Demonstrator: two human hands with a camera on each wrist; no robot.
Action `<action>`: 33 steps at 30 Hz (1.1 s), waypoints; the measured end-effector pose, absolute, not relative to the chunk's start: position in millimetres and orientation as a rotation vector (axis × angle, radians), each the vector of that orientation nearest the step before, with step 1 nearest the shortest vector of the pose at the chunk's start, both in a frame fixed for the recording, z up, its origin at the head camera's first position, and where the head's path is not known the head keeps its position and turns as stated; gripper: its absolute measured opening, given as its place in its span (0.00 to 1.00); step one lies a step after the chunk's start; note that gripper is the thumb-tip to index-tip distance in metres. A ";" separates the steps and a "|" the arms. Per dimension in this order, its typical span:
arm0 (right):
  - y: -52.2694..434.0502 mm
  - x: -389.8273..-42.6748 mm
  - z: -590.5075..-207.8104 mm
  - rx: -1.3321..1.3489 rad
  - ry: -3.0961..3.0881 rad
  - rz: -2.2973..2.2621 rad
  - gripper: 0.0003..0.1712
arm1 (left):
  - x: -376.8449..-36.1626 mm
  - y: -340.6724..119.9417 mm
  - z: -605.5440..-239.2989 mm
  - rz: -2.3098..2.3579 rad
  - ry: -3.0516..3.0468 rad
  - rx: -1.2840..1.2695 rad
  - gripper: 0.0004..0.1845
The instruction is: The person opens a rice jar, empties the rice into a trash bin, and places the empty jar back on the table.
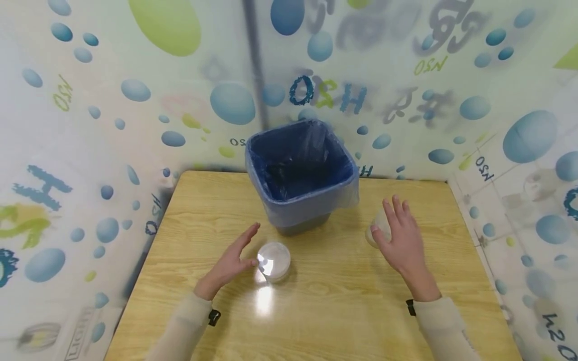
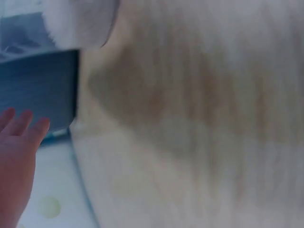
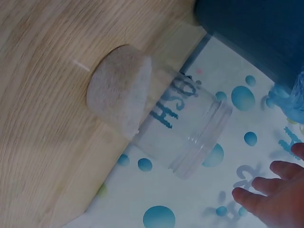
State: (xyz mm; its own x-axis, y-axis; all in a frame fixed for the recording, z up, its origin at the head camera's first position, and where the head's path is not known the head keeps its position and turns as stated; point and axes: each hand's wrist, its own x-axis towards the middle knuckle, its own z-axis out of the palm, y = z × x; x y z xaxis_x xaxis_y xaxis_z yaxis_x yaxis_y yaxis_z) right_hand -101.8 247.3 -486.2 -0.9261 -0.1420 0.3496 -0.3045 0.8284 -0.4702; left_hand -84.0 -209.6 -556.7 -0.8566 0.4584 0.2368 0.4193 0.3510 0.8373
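— Anything readable here?

— Only on the wall covering (image 1: 135, 130). Blue and green letters behind the bin (image 1: 301, 175) read "OSH" or "H2O" mirrored; the print looks reversed, so I can't settle which.

— And smaller marks?

— Small green "OSN"-like marks repeat at the upper left and upper right. In the right wrist view, blue letters show through the clear jar (image 3: 180, 128), roughly "HSO".

Bin (image 1: 301, 210) blue-lined; table (image 1: 316, 311) pale wood-grain; jar (image 3: 185, 130) clear; walls (image 1: 135, 90) blue-bubbled.
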 end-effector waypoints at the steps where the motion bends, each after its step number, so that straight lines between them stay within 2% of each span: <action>1: 245.4 -101.4 -486.7 0.332 -2.708 0.772 0.40 | -82.4 -207.8 -559.3 1.544 2.536 0.816 0.60; 7: 238.8 -101.3 -489.2 0.327 -2.706 0.786 0.40 | -81.3 -199.9 -566.7 1.467 2.431 0.773 0.66; 11: 237.5 -101.8 -493.0 0.340 -2.690 0.776 0.40 | -80.5 -198.5 -571.6 1.401 2.384 0.748 0.66; 23: 233.9 -99.3 -497.7 0.335 -2.689 0.852 0.38 | -78.4 -182.9 -581.9 1.350 2.373 0.637 0.57; 29: 229.0 -95.2 -498.5 0.314 -2.631 0.972 0.35 | -82.1 -172.8 -585.4 1.363 2.426 0.667 0.49; 33: 225.3 -92.4 -496.2 0.314 -2.573 1.042 0.32 | -81.6 -159.5 -579.3 1.436 2.440 0.757 0.48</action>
